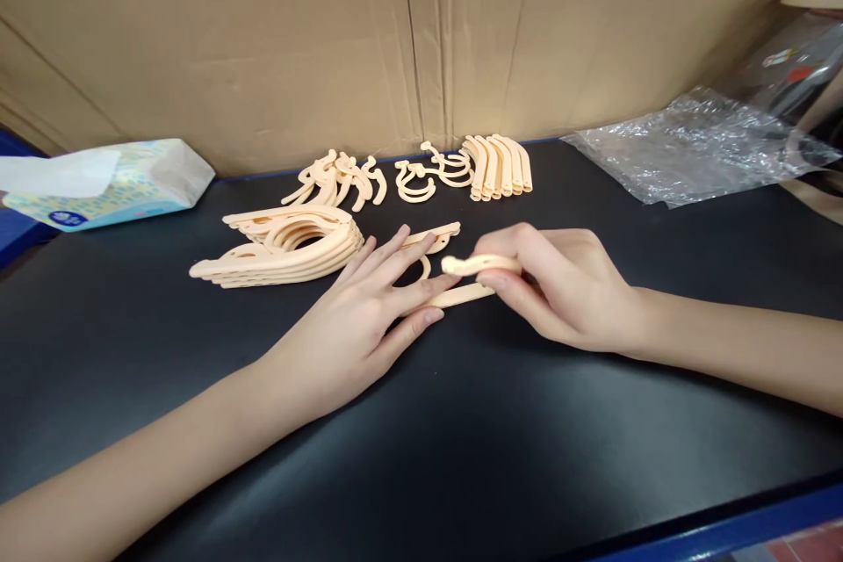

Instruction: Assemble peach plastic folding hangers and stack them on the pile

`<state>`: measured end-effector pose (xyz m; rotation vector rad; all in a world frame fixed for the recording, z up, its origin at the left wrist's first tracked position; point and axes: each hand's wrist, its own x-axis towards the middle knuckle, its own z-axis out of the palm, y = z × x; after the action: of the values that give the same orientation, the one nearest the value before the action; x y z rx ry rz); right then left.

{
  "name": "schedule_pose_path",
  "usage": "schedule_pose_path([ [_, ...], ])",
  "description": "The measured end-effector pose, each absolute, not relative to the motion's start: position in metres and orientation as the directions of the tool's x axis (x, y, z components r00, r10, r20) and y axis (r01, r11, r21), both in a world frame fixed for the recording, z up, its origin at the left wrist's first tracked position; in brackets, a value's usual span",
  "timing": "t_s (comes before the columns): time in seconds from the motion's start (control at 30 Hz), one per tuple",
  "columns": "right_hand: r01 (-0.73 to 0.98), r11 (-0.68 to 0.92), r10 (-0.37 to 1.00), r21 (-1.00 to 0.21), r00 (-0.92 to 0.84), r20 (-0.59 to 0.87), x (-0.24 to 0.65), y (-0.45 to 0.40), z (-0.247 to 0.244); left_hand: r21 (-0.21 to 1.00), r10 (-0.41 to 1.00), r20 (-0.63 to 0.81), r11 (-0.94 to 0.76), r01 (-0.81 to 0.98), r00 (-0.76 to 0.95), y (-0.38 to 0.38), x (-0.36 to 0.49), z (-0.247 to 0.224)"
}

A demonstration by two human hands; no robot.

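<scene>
My left hand lies palm down with its fingers spread over a cream plastic folding hanger. It covers much of that hanger, whose two arms show above and below the fingers. In a pinch between thumb and fingers, my right hand holds a curved cream plastic piece with a small knob at its tip. This piece is just above the hanger's lower arm; whether they touch I cannot tell. Left of my left hand sits a stack of folded cream hangers.
Behind the hands lie a pile of curved cream pieces, several loose hooks and a row of hanger arms. A tissue pack is at the left, clear plastic wrap at the right. Cardboard borders the black table.
</scene>
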<state>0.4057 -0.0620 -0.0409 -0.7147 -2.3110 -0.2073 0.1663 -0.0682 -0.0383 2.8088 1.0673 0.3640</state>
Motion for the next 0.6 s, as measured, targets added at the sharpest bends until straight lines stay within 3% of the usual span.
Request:
schedule_pose_path([
  [0.2,0.538,0.795,0.573,-0.281,-0.515,0.638,0.4044,-0.0557,-0.0425,0.116,0.627,0.222,-0.777,0.618,0.747,-0.0702,0.1675,-0.0386],
  [0.4,0.609,0.703,0.697,-0.367,-0.489,0.524,0.4035,-0.0532,-0.0444,0.068,0.59,0.333,-0.793,0.606,0.735,-0.0726,0.1691,-0.042],
  [0.6,0.612,0.663,0.746,-0.431,-0.499,0.441,0.4027,-0.0551,-0.041,0.075,0.606,0.336,-0.78,0.621,0.721,-0.0729,0.1692,-0.0402],
])
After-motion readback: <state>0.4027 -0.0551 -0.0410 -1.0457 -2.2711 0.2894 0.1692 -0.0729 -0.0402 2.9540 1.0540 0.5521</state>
